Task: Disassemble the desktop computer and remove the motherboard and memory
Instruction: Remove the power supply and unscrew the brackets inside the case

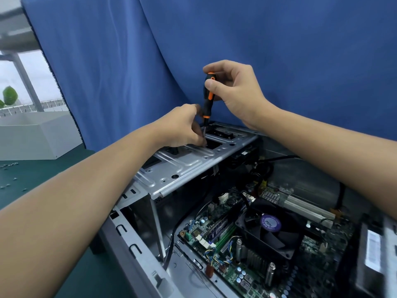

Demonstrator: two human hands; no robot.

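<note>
The motherboard point(194, 227) lay flat in the open case at the lower right of the frame. The memory module point(218, 227) stood seated in its slot just left of the cooler fan point(270, 231). Both parts were judged light, rigid and fragile: the board should be taken by its bare edges and the module by its two short ends, never by components or contacts. At frame centre, the right hand point(234, 89) gripped the top of the screwdriver point(208, 100) handle, thumb and fingers curled round it. The left hand point(182, 127) pinched the shaft near its tip, fingertips closed, steadying it over the metal drive bracket point(182, 166) along the case top.
</note>
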